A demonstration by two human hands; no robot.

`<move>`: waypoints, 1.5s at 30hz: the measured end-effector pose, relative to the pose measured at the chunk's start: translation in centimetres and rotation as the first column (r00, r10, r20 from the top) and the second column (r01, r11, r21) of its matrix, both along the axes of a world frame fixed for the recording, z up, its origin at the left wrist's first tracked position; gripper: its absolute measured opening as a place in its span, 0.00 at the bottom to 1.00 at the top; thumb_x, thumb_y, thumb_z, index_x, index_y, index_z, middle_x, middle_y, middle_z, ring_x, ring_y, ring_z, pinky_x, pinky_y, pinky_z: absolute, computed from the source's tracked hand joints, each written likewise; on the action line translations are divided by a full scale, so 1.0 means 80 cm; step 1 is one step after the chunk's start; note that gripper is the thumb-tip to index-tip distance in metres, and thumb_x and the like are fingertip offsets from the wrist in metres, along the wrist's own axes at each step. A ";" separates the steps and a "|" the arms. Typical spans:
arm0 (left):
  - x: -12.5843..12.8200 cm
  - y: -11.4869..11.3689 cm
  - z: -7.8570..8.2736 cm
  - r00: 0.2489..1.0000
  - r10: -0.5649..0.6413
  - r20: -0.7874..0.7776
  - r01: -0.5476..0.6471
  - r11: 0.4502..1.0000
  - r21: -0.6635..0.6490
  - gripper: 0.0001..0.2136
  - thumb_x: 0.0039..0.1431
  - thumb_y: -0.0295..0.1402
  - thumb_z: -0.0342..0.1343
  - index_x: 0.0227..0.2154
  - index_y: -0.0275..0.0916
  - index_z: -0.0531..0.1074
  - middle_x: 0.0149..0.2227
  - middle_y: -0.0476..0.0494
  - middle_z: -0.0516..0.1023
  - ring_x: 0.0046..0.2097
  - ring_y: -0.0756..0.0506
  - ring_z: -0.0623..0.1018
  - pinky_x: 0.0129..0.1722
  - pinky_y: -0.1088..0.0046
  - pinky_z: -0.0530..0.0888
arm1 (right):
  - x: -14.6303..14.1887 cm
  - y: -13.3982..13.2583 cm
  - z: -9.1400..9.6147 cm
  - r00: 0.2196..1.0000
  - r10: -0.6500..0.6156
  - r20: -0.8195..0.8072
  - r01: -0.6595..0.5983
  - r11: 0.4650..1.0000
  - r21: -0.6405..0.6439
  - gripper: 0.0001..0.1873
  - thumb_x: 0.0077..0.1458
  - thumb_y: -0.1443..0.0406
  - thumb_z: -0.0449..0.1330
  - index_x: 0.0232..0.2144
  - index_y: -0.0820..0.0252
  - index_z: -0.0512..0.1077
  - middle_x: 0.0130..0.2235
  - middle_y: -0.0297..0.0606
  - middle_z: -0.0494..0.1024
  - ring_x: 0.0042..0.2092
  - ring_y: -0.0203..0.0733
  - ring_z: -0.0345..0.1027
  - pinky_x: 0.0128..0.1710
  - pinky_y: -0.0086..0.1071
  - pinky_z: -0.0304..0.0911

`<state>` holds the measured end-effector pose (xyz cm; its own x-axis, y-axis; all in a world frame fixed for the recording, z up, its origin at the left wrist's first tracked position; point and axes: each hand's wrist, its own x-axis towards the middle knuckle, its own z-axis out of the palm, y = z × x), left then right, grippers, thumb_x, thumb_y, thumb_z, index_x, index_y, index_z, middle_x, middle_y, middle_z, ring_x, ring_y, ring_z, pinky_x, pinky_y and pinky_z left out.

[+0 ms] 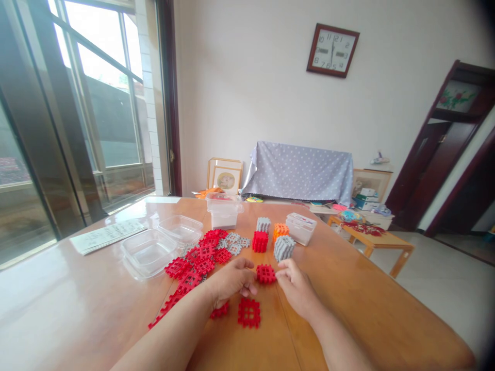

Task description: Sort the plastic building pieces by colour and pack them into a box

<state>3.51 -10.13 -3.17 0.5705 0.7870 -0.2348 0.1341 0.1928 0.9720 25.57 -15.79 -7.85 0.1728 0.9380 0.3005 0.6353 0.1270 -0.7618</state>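
Observation:
Both my hands rest on the wooden table, holding one red waffle-shaped block piece between them. My left hand curls its fingers on the piece's left edge. My right hand pinches its right edge. A flat red piece lies just in front of my hands, and another red piece peeks out under my left wrist. A heap of loose red pieces spreads to the left, with grey ones behind it.
Finished cubes stand beyond my hands: red, orange, and two grey. Clear plastic containers and a paper sheet sit on the table. A low side table stands at right.

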 end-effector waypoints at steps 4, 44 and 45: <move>-0.002 0.000 0.003 1.000 -0.005 -0.027 0.006 1.000 0.021 0.25 0.51 0.33 0.57 0.53 0.32 0.63 0.30 0.40 0.81 0.31 0.45 0.79 0.27 0.73 0.69 | -0.005 -0.007 0.009 0.998 -0.044 0.050 0.042 0.998 0.040 0.10 0.58 0.61 0.55 0.42 0.54 0.65 0.33 0.31 0.77 0.32 0.39 0.71 0.32 0.31 0.60; 0.006 -0.006 0.015 0.956 0.114 0.272 -0.090 0.991 -0.100 0.16 0.42 0.27 0.65 0.33 0.39 0.65 0.26 0.48 0.78 0.28 0.49 0.77 0.30 0.76 0.69 | -0.043 -0.020 0.026 0.969 -0.057 0.242 -0.033 0.935 0.354 0.26 0.58 0.59 0.62 0.58 0.51 0.64 0.52 0.42 0.72 0.51 0.48 0.70 0.52 0.41 0.69; 0.007 -0.006 0.015 0.955 0.116 0.273 -0.088 0.990 -0.111 0.16 0.42 0.27 0.65 0.33 0.39 0.65 0.26 0.48 0.78 0.29 0.49 0.78 0.30 0.76 0.69 | -0.042 -0.019 0.024 0.967 -0.064 0.248 -0.030 0.934 0.357 0.25 0.58 0.59 0.62 0.58 0.51 0.65 0.52 0.43 0.72 0.51 0.48 0.71 0.51 0.42 0.70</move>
<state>4.04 -10.61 -1.99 0.5418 0.8260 -0.1556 -0.1643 0.2856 0.9441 22.18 -17.29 -5.92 0.0626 0.7587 0.6484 0.8043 0.3463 -0.4829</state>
